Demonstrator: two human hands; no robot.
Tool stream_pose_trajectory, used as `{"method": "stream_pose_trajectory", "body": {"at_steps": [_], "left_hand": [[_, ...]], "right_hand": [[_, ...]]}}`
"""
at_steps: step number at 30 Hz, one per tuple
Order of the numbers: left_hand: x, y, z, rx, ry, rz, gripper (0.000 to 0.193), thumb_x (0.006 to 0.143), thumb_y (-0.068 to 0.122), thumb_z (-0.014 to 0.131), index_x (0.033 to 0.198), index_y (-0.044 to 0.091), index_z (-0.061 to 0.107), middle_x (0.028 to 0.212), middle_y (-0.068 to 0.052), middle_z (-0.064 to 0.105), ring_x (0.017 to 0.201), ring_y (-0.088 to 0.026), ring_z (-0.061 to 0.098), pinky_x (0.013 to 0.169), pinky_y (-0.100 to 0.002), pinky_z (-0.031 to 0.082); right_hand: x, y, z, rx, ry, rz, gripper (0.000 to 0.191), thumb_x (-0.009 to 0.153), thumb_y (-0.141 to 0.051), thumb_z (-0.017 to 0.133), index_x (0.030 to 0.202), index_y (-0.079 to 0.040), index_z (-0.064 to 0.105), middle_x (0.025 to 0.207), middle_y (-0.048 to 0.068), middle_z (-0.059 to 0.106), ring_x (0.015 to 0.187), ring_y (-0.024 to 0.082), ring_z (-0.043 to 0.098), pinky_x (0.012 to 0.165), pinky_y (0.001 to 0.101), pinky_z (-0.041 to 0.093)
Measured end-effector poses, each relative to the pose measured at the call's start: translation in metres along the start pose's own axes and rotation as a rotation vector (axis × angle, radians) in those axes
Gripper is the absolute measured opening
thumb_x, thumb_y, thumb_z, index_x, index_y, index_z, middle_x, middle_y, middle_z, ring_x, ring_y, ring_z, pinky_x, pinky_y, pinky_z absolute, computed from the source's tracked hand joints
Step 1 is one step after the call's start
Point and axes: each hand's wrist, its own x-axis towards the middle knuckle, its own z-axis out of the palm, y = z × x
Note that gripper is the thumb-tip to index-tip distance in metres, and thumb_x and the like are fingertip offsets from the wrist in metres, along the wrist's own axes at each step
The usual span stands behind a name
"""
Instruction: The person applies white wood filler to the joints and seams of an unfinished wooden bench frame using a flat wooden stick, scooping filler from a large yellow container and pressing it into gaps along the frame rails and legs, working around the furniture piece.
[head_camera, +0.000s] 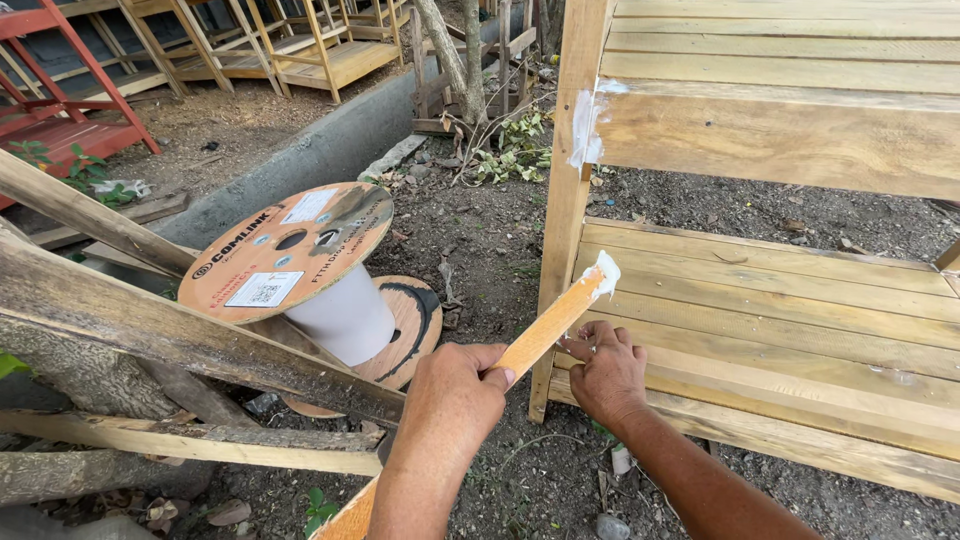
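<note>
My left hand (450, 395) grips a flat orange wooden stick (545, 325) near its middle; the stick's far tip carries a blob of white paste (604, 272). My right hand (605, 372) is curled against the stick just to the right of my left hand, fingers pinching its edge. The tip points at the upright post (570, 160) of an unpainted wooden slatted shelf unit (780, 290). A smear of white paste (583, 125) sits on the post where the upper rail joins it.
An empty cable spool (300, 260) with orange flanges lies tilted on the dirt to the left. Rough timber beams (150, 330) cross the lower left. Wooden frames (300, 45) and a red one (60, 100) stand behind. Gravelly soil lies underfoot.
</note>
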Motion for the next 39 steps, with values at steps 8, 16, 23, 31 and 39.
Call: {"method": "stream_pose_trajectory", "body": {"at_steps": [8, 16, 23, 31, 39], "left_hand": [[-0.001, 0.005, 0.001, 0.009, -0.006, -0.040, 0.032, 0.091, 0.024, 0.070, 0.122, 0.025, 0.076, 0.092, -0.010, 0.080, 0.074, -0.020, 0.074, 0.073, -0.038, 0.058], [0.004, -0.002, -0.001, -0.024, 0.050, 0.014, 0.032, 0.089, 0.024, 0.073, 0.121, 0.022, 0.076, 0.094, -0.010, 0.079, 0.076, -0.019, 0.075, 0.075, -0.037, 0.057], [0.000, 0.001, -0.002, -0.037, 0.032, -0.008, 0.031, 0.091, 0.024, 0.071, 0.122, 0.023, 0.076, 0.094, -0.011, 0.079, 0.077, -0.020, 0.075, 0.076, -0.038, 0.058], [-0.007, 0.002, -0.004, -0.035, 0.033, 0.041, 0.031, 0.091, 0.022, 0.070, 0.121, 0.022, 0.076, 0.094, -0.012, 0.080, 0.076, -0.021, 0.076, 0.075, -0.038, 0.058], [-0.009, 0.005, -0.006, -0.062, 0.035, 0.046, 0.030, 0.090, 0.022, 0.070, 0.119, 0.023, 0.077, 0.095, -0.012, 0.080, 0.078, -0.021, 0.076, 0.077, -0.037, 0.058]], "right_hand": [[0.000, 0.003, -0.005, -0.044, -0.104, -0.003, 0.041, 0.085, -0.017, 0.063, 0.117, -0.040, 0.076, 0.137, -0.001, 0.050, 0.127, 0.018, 0.045, 0.109, 0.0459, 0.034], [-0.003, 0.001, 0.001, -0.044, -0.024, 0.016, 0.058, 0.079, -0.016, 0.067, 0.133, -0.038, 0.063, 0.136, 0.000, 0.050, 0.127, 0.021, 0.045, 0.107, 0.0466, 0.035], [-0.013, -0.007, -0.007, -0.266, -0.057, -0.115, 0.065, 0.081, -0.018, 0.063, 0.144, -0.031, 0.052, 0.142, 0.006, 0.044, 0.129, 0.025, 0.042, 0.105, 0.0468, 0.036], [-0.016, -0.006, -0.001, -0.779, -0.185, -0.369, 0.074, 0.089, -0.017, 0.059, 0.157, -0.009, 0.031, 0.155, 0.017, 0.027, 0.126, 0.029, 0.037, 0.100, 0.0454, 0.036], [-0.010, 0.004, 0.002, -0.715, -0.196, -0.411, 0.072, 0.089, -0.015, 0.059, 0.156, -0.020, 0.032, 0.154, 0.014, 0.026, 0.125, 0.029, 0.037, 0.101, 0.0442, 0.036]]}}
